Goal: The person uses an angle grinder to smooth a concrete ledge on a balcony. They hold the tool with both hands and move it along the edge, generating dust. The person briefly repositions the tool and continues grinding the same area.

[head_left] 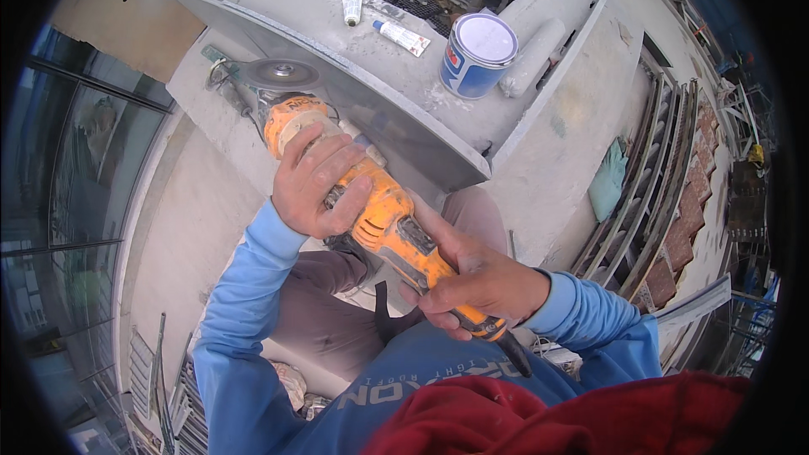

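Note:
An orange and black angle grinder [392, 211] lies diagonally across my view, its grey disc [281, 74] at the upper left and its cord end at the lower right. My left hand [324, 177] wraps round the front of the body, just behind the gear head. Farther back, my right hand [472, 274] grips the rear handle. The disc appears close to the left part of a long grey panel [388, 109] standing on edge; whether they touch I cannot tell. Whether the disc spins I cannot tell either.
On the pale ledge behind the panel stand a blue paint can [479, 55] with a white lid, a white tube [402, 37] and a small tube [352, 10]. A light roll [533, 57] lies beside the can. Metal lengths [645, 194] are stacked at right, near a green bag [608, 181].

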